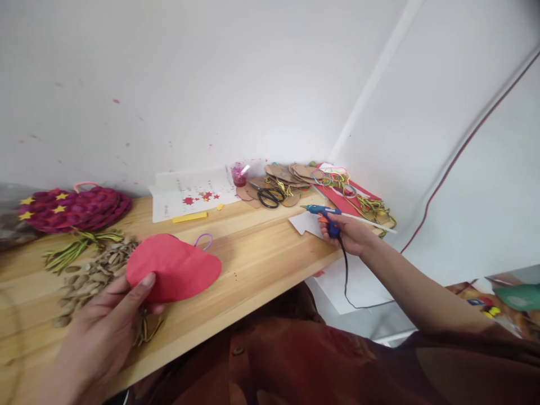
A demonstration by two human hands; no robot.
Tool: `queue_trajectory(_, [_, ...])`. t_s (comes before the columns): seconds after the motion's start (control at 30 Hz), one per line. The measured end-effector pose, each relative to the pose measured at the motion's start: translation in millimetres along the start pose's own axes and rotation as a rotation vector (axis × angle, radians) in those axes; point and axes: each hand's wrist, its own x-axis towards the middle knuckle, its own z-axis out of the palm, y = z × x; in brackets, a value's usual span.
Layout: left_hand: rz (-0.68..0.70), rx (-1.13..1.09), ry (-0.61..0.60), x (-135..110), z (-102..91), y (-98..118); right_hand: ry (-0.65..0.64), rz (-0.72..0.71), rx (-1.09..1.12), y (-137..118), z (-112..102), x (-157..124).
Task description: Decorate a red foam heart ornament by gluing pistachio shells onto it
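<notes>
My left hand [107, 315] pinches the near edge of a red heart-shaped piece [175, 267], thumb on top, and lifts it a little off the wooden table [261, 253]. A purple loop [203, 241] sticks out behind the heart. At the right end of the table my right hand [348, 232] is wrapped round the handle of a blue glue gun [323, 211]. Its nozzle points left, and its black cord [346, 278] drops over the table edge. White paper [306, 223] lies under the gun.
A pile of seeds [90, 273] and green-yellow strings [73, 247] lie at the left, beside a dark red heart with yellow stars [73, 208]. At the back are printed sheets [192, 194], a glitter cup [239, 173], black scissors [268, 196], cardboard shapes [291, 174] and tangled cords [358, 199].
</notes>
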Motion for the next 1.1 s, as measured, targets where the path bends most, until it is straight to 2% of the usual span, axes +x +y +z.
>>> queue_trajectory(0.17, [-0.027, 0.014, -0.025, 1.7, 0.0, -3.3, 0.015, -0.003, -0.003, -0.5, -1.1, 0.2])
queue_trajectory(0.33, [-0.044, 0.010, -0.018, 5.9, -1.2, -8.0, 0.038, -0.072, -0.061, 0.9, -3.4, -1.5])
queue_trajectory(0.43, [-0.045, 0.007, -0.024, 7.2, -2.7, -11.6, 0.061, -0.140, -0.151, 3.3, -5.9, -0.7])
queue_trajectory(0.53, [-0.051, -0.015, -0.048, 6.8, -3.8, -14.3, 0.112, -0.289, -0.274, 5.3, -11.3, 1.6])
queue_trajectory(0.7, [-0.075, -0.035, -0.026, 7.5, -6.6, -17.3, 0.293, -0.705, -0.591, 2.5, -32.7, 2.4])
queue_trajectory(0.8, [-0.064, -0.019, -0.010, 8.7, -8.0, -18.7, 0.324, -0.909, -0.886, -3.1, -49.7, 1.4])
queue_trajectory(0.93, [-0.051, -0.005, -0.020, 5.9, -4.9, -17.4, 0.227, -1.039, -1.253, -6.0, -67.0, 11.6])
queue_trajectory(1.1, [-0.024, 0.046, -0.003, -0.2, 1.5, -11.9, 0.175, -1.126, -1.536, -1.5, -79.2, 37.0])
